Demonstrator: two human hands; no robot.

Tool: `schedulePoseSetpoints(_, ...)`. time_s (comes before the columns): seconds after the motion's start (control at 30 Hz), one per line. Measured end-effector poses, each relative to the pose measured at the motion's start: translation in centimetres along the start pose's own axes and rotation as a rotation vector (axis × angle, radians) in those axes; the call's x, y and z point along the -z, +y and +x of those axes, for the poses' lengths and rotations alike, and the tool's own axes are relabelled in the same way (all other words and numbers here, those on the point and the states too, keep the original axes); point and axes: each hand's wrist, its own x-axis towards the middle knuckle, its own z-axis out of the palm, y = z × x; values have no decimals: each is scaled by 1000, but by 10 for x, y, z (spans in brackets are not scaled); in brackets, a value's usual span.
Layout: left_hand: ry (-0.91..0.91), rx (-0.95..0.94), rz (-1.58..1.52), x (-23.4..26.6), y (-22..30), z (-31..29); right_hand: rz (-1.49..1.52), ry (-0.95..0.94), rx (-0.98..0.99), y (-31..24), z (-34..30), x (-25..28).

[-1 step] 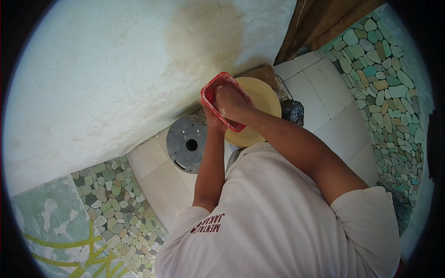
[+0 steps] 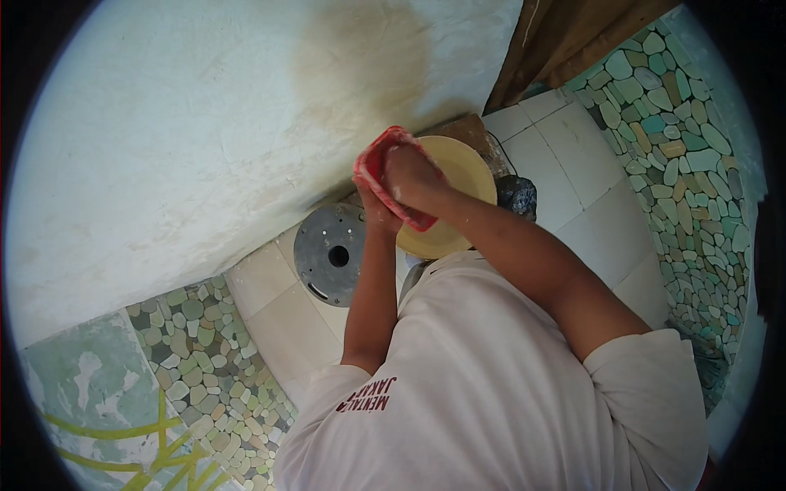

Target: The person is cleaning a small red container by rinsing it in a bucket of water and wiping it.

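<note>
Currently, the left hand [image 2: 375, 200] grasps a red container [image 2: 420, 219] by its side nearest the wall, while the right hand [image 2: 412, 172] reaches into the container's open mouth. The right hand's fingers are hidden inside, so I cannot tell whether they are clenched or loose. The red container is held in front of the person's body, overlapping the left part of a round yellow basin [image 2: 468, 180] as seen from above; pale smears mark its rim.

Near the left forearm sits a grey disc [image 2: 315, 250] with a dark round hole in its middle, partly covered by that arm. Just beside the basin, on its right, is a shiny black bundle [image 2: 517, 198], and a brown block [image 2: 468, 131] shows behind the basin. Pale floor tiles [image 2: 565, 159] lie around these things, bordered by greenish pebble paving [image 2: 655, 127]. A stained whitish wall [image 2: 188, 139] rises on the left.
</note>
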Motion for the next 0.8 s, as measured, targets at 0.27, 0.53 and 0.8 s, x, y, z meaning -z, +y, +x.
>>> schedulePoseSetpoints(0.27,14,130,-77,9,-8,-1,45,-41,-14,4,-2,-2)
schedulePoseSetpoints(0.53,-10,110,-127,10,-5,-2,-54,-70,76,2,-3,5)
schedulePoseSetpoints(0.8,37,-18,-11,13,10,3,25,-114,-31,-7,-25,13)
